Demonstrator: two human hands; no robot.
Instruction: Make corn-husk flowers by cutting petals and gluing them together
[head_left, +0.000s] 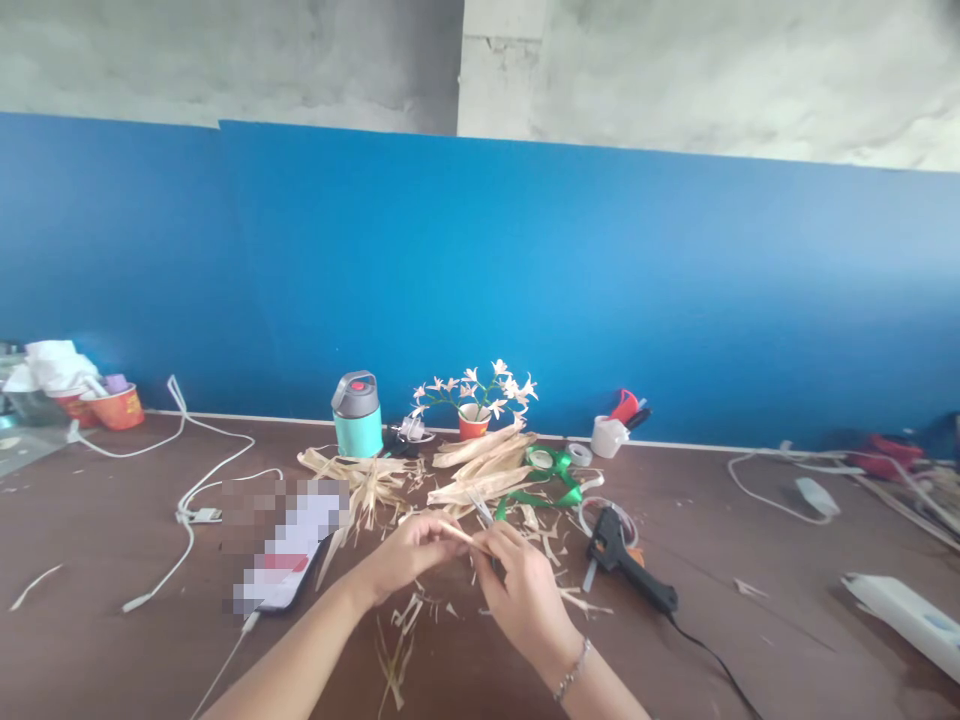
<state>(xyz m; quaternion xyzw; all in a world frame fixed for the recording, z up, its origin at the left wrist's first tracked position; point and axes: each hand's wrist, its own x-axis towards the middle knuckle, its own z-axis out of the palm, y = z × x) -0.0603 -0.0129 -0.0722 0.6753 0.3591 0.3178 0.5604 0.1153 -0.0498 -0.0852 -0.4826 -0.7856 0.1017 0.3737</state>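
Between my hands is a thin pale strip of dried corn husk point(459, 535). My left hand point(411, 553) pinches its left end. The fingers of my right hand point(525, 598) close on its other end. Just beyond my right fingers shows a grey metal blade-like piece point(481, 510), partly hidden. Larger dried corn husks point(480, 487) lie in a pile behind my hands, and a shredded husk bundle point(367, 480) is to their left. Cut scraps point(409, 615) are scattered below and around my hands.
A black glue gun point(630, 565) with a cord lies right of my hands, near green ribbon point(559, 465). On the left are a phone point(292, 550) and white cables point(191, 500). Behind stand a turquoise flask point(358, 425), a flower cup point(473, 425) and a white cup point(609, 437).
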